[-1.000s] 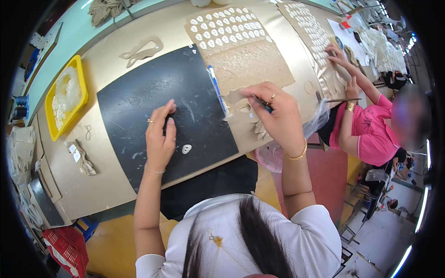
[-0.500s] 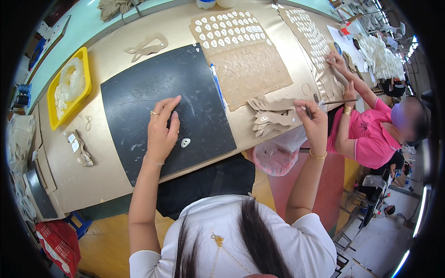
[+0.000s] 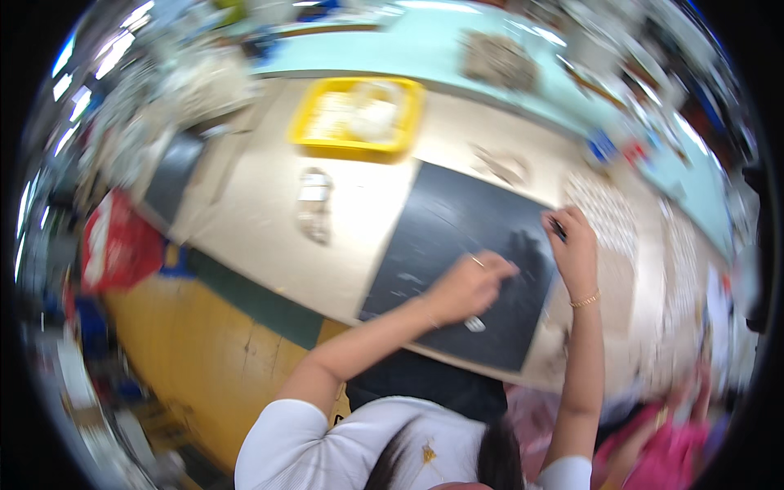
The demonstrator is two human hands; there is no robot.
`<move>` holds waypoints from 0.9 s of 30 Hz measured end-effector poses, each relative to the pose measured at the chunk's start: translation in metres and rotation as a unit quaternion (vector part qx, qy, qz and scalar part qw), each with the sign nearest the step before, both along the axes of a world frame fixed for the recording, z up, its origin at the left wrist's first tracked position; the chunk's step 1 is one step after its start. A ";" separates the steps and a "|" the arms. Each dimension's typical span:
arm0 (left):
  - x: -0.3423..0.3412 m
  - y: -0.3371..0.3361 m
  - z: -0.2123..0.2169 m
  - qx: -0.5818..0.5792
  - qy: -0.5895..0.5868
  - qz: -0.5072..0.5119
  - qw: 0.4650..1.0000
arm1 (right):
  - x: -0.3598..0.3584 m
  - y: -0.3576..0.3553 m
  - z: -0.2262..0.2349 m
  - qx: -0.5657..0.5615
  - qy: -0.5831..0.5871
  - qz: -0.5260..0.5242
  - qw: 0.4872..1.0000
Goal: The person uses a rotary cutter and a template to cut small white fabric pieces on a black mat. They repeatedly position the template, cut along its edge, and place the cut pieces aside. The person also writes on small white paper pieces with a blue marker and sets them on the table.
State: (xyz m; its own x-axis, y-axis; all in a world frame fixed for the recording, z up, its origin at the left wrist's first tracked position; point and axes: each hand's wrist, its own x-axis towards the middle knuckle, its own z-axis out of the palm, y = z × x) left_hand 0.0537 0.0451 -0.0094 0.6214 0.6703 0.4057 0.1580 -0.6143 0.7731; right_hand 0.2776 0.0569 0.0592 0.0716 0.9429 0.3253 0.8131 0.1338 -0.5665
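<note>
Our left hand lay loosely curled on the black mat; the right hand, at three o'clock, pinched what seemed a light, stiff pen mid-barrel.

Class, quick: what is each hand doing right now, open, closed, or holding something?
Left hand: loosely curled, resting on the black mat; holds nothing visible.
Right hand: closed on a thin dark tool at the mat's edge.

White short sleeves — ring on left hand, gold bracelet at right wrist.
</note>
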 end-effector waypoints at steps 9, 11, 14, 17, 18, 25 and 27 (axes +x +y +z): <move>0.010 -0.011 -0.019 -0.007 -0.010 -0.019 1.000 | -0.030 0.142 -0.060 -0.097 -0.173 -0.002 0.980; 0.009 -0.012 -0.020 0.008 -0.006 -0.021 1.000 | -0.034 0.150 -0.062 -0.112 -0.177 0.001 0.978; 0.012 -0.012 -0.019 0.018 0.001 -0.028 0.999 | -0.031 0.151 -0.069 -0.124 -0.128 0.016 0.984; 0.015 -0.010 -0.016 0.018 -0.006 -0.027 0.999 | -0.006 0.161 -0.087 -0.125 -0.061 0.035 0.990; 0.015 -0.010 -0.016 0.020 -0.006 -0.026 0.999 | -0.004 0.161 -0.086 -0.138 -0.055 0.040 0.988; 0.013 -0.009 -0.020 0.035 -0.010 -0.021 0.999 | 0.026 0.130 -0.073 -0.132 0.057 0.036 0.989; 0.013 -0.010 -0.023 0.030 -0.003 -0.024 0.999 | 0.023 0.110 -0.046 -0.151 0.049 0.023 0.987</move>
